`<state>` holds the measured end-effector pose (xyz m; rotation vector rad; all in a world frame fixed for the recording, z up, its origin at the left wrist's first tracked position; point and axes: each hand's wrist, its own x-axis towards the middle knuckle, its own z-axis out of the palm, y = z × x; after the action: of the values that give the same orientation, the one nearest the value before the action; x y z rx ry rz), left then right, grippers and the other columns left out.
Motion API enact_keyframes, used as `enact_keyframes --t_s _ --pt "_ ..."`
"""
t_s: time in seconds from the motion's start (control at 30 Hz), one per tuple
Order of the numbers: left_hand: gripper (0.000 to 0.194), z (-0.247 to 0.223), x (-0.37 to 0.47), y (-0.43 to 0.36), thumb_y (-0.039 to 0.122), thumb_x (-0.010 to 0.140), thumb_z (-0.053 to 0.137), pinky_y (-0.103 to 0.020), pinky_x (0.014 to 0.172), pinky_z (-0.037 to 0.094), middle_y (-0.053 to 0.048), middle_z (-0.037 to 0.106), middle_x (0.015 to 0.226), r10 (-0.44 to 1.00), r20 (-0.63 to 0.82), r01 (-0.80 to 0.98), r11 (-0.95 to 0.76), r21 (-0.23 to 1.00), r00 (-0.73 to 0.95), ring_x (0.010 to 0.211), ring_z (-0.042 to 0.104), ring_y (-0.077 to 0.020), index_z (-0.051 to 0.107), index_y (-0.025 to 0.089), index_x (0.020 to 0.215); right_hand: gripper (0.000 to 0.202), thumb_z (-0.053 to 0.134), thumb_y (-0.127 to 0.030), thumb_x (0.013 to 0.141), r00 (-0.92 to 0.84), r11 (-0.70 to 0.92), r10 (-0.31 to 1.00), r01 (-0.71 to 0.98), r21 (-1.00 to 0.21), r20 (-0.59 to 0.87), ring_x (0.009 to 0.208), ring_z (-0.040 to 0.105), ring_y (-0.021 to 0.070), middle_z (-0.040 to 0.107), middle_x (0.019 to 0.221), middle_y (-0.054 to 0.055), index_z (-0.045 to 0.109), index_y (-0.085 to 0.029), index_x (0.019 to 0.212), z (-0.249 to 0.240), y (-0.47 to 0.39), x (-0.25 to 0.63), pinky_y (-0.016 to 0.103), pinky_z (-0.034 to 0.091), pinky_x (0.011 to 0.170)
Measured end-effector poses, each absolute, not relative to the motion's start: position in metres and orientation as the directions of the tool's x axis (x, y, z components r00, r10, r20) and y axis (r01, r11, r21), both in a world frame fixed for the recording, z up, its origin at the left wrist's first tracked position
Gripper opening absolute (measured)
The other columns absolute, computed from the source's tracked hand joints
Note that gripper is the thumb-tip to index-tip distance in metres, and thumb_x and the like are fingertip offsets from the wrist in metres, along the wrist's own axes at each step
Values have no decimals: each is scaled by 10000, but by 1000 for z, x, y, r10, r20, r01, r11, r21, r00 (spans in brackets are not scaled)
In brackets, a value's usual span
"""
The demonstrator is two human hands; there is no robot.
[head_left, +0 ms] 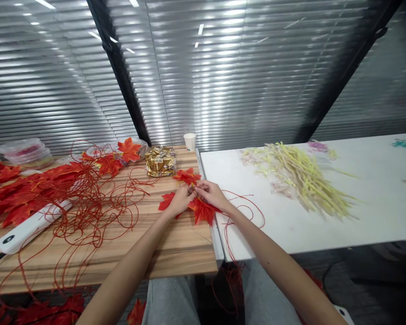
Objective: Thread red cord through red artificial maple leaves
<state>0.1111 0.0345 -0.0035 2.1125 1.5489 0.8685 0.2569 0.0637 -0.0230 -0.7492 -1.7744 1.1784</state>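
Both hands meet over a small cluster of red maple leaves (203,211) near the right edge of the wooden table. My left hand (182,198) has its fingers pinched at the middle of the cluster. Close against it, my right hand (212,194) is also pinched, with thumb and forefinger together. What lies between the fingertips is too small to make out. Leaves stick out above, left of and below the hands. A thin red cord (262,216) loops from beside the right hand over the white table and hangs past its front edge.
Tangled red cord (94,203) and a pile of red leaves (30,189) cover the left side, around a white power strip (34,230). A gold foil packet (160,161) and paper cup (190,142) stand behind the hands. Yellow strips (307,180) lie on the white table (257,243).
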Motion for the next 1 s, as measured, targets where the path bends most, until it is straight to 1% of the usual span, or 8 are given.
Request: enact_keyframes --t_s 0.13,0.27,0.37,0.53,1.0 --pt "209 -1 112 33 228 774 448 -251 576 338 5 437 591 942 271 724 -325 608 195 606 442 -151 408 169 577 163 525 -340 775 -451 374 831 23 -927 325 606 531 116 578 711 -1 534 -178 767 -22 63 257 242 430 591" --pt "212 4 114 31 243 781 436 -241 550 343 11 459 580 949 234 664 -316 677 213 578 444 -141 397 174 584 164 520 -343 776 -458 354 834 21 -935 306 569 519 113 562 684 -8 523 -180 765 -20 61 257 241 428 562" --pt "215 6 115 30 258 779 440 -237 547 352 14 460 574 947 235 632 -322 705 221 570 445 -136 394 176 585 162 516 -343 776 -473 327 835 14 -945 282 533 507 107 545 661 -15 515 -181 771 -16 59 258 238 423 533" --pt "235 5 114 30 297 772 456 -239 548 351 20 417 569 953 239 645 -302 702 186 562 435 -134 392 175 582 157 526 -334 766 -463 330 839 14 -944 287 510 499 103 532 634 -24 519 -178 785 -15 59 258 235 418 520" --pt "240 4 114 31 313 771 460 -245 551 359 15 423 575 952 245 639 -306 706 185 575 442 -140 393 177 586 184 533 -363 756 -454 311 848 14 -950 271 514 507 111 538 618 -21 527 -181 784 -14 58 257 242 427 516"
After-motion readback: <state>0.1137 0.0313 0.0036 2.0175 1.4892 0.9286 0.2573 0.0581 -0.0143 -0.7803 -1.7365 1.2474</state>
